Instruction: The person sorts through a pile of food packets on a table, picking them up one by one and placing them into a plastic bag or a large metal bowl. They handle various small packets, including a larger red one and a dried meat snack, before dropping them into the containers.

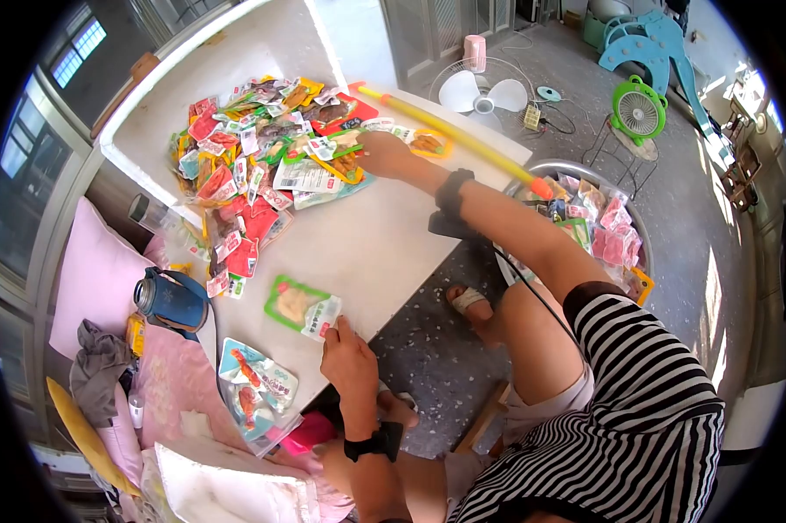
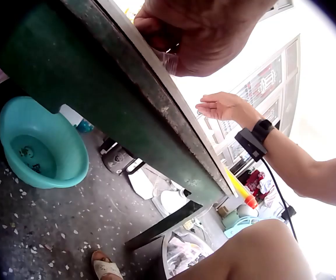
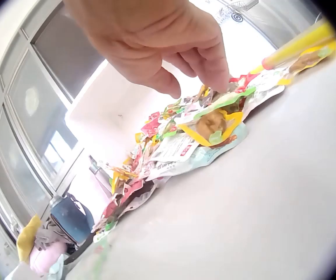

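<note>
A green-edged food packet [image 1: 292,303] with pale contents lies on the white tabletop. My left hand [image 1: 349,359] pinches its near corner with curled fingers; in the left wrist view, a clear plastic edge [image 2: 169,62] shows at the fingers of the left hand [image 2: 206,35]. Over the right end of a heap of packets [image 1: 253,148] is my right hand [image 1: 388,159]. In the right wrist view, the right hand [image 3: 173,52] has loosely bent, parted fingers above a yellow-edged packet [image 3: 211,125], with nothing between them. A blue-and-white packet [image 1: 258,383] lies nearer the table's front left corner.
A white foam box [image 1: 323,44] stands tipped behind the heap. A yellow pole [image 1: 454,131] crosses the table's far right edge. Beyond it, a metal basin [image 1: 646,235] holds more packets. A blue flask [image 1: 170,301] stands at the left. Beneath the table sits a teal tub [image 2: 42,143].
</note>
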Available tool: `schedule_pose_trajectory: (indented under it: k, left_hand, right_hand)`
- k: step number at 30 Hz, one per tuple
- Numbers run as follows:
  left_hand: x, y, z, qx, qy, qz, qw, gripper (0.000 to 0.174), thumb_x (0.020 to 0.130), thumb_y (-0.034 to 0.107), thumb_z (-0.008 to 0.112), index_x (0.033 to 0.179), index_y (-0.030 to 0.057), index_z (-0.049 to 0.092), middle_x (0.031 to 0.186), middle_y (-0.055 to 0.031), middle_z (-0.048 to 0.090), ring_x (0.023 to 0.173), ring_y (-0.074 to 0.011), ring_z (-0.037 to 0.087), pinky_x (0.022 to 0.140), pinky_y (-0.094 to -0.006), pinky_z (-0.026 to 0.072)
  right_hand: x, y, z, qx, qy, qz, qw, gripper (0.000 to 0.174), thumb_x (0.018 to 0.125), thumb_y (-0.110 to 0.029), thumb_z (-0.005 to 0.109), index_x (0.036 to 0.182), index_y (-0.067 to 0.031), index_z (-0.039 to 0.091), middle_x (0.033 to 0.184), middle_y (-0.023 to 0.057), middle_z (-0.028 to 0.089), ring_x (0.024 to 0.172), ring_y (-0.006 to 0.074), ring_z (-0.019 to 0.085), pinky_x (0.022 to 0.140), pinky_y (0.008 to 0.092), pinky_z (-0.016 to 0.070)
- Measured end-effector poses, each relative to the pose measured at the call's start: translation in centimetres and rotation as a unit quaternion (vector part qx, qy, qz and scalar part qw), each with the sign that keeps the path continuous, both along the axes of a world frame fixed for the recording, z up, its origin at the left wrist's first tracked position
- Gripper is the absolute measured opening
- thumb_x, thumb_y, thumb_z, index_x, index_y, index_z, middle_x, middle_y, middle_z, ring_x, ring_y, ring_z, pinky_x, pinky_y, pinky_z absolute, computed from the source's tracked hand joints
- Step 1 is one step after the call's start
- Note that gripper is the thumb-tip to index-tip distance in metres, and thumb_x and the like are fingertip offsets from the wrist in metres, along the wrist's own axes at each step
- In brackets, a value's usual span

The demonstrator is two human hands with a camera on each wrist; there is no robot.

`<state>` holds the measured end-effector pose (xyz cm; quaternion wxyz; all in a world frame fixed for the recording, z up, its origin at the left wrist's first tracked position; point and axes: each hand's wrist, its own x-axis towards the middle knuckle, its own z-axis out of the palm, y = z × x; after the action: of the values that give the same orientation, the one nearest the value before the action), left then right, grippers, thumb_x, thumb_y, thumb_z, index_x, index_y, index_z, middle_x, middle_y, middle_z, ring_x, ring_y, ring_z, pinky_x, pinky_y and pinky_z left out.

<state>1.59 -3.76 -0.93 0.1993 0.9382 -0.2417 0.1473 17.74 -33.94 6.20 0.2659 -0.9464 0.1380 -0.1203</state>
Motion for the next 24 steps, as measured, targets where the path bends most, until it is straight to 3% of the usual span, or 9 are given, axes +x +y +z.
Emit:
schedule_pose_trajectory:
  k: [3, 6, 9, 13, 16, 20, 23, 24]
  left_hand:
    - [0.0, 0.0, -0.1, 0.002, -0.003, -0.002, 1.0, 0.037, 0.079, 0.004, 0.056, 0.115, 0.0013, 0.057, 0.09, -0.0166, 0.056, 0.077, -0.0358, 0.06, 0.062, -0.0443, 0.0492]
    - [0.0, -0.1, 0.2, -0.005, 0.002, 0.001, 1.0, 0.034, 0.08, 0.004, 0.055, 0.113, 0.0012, 0.058, 0.09, -0.0183, 0.057, 0.075, -0.0375, 0.06, 0.062, -0.0452, 0.0488]
    - [0.1, 0.1, 0.0, 0.014, -0.011, -0.006, 1.0, 0.038, 0.077, 0.005, 0.058, 0.115, -0.0011, 0.056, 0.091, -0.0152, 0.057, 0.079, -0.0328, 0.061, 0.061, -0.0421, 0.0506]
    - [0.2, 0.0, 0.0, 0.011, -0.012, -0.005, 1.0, 0.036, 0.078, 0.005, 0.057, 0.114, -0.0005, 0.057, 0.089, -0.016, 0.058, 0.077, -0.034, 0.061, 0.061, -0.0423, 0.0505]
    - [0.3, 0.1, -0.3, -0.005, -0.014, -0.005, 1.0, 0.033, 0.08, 0.004, 0.056, 0.113, 0.0016, 0.057, 0.09, -0.0189, 0.058, 0.074, -0.0376, 0.061, 0.061, -0.0448, 0.0494]
    - [0.2, 0.2, 0.2, -0.028, -0.013, -0.003, 1.0, 0.026, 0.079, 0.004, 0.057, 0.104, 0.0007, 0.062, 0.089, -0.0204, 0.06, 0.075, -0.0384, 0.062, 0.062, -0.0452, 0.0496]
    - [0.2, 0.8, 0.0, -0.056, -0.042, -0.012, 0.997, 0.019, 0.077, 0.004, 0.057, 0.095, 0.0016, 0.064, 0.084, -0.0189, 0.061, 0.069, -0.0376, 0.061, 0.058, -0.045, 0.0494]
    - [0.3, 1.1, -0.1, -0.065, -0.059, -0.017, 0.996, 0.017, 0.076, 0.004, 0.057, 0.092, 0.0023, 0.064, 0.082, -0.0178, 0.061, 0.066, -0.0371, 0.061, 0.056, -0.0447, 0.0493]
  right_hand:
    - [2.8, 0.8, -1.6, -0.055, -0.035, 0.003, 0.998, 0.059, 0.084, -0.026, 0.059, 0.136, -0.0075, 0.04, 0.129, 0.0106, 0.053, 0.124, 0.0334, 0.044, 0.098, 0.0488, 0.04]
    - [5.2, 1.8, -4.5, -0.19, -0.112, -0.028, 0.975, 0.063, 0.086, -0.03, 0.058, 0.14, -0.0102, 0.032, 0.131, 0.011, 0.051, 0.122, 0.035, 0.045, 0.094, 0.0529, 0.0403]
    - [5.8, 1.6, -5.1, -0.225, -0.045, -0.005, 0.973, 0.061, 0.089, -0.036, 0.056, 0.14, -0.011, 0.034, 0.129, 0.0105, 0.052, 0.12, 0.0366, 0.045, 0.097, 0.0598, 0.0346]
    - [4.3, 1.8, -5.5, -0.236, -0.094, 0.039, 0.966, 0.043, 0.083, -0.027, 0.06, 0.121, -0.0074, 0.055, 0.114, 0.0107, 0.056, 0.11, 0.033, 0.052, 0.088, 0.0561, 0.0408]
    - [3.3, 2.2, -6.2, -0.227, -0.026, 0.061, 0.972, 0.027, 0.078, -0.021, 0.062, 0.1, -0.0059, 0.066, 0.106, 0.0123, 0.057, 0.105, 0.0316, 0.054, 0.08, 0.0497, 0.0464]
    - [-0.1, 3.9, -6.6, -0.199, -0.034, 0.048, 0.978, 0.03, 0.075, -0.024, 0.067, 0.101, -0.01, 0.068, 0.104, 0.0138, 0.055, 0.101, 0.0316, 0.055, 0.083, 0.0421, 0.049]
    - [-5.4, 6.4, -4.0, -0.206, -0.003, 0.069, 0.976, 0.028, 0.073, -0.02, 0.065, 0.092, -0.0006, 0.068, 0.11, 0.0177, 0.054, 0.106, 0.0312, 0.052, 0.08, 0.0413, 0.0506]
    - [-6.7, 7.0, -3.3, -0.19, 0.03, 0.084, 0.978, 0.035, 0.072, -0.025, 0.068, 0.097, -0.0009, 0.067, 0.114, 0.0168, 0.052, 0.111, 0.032, 0.049, 0.08, 0.0434, 0.0505]
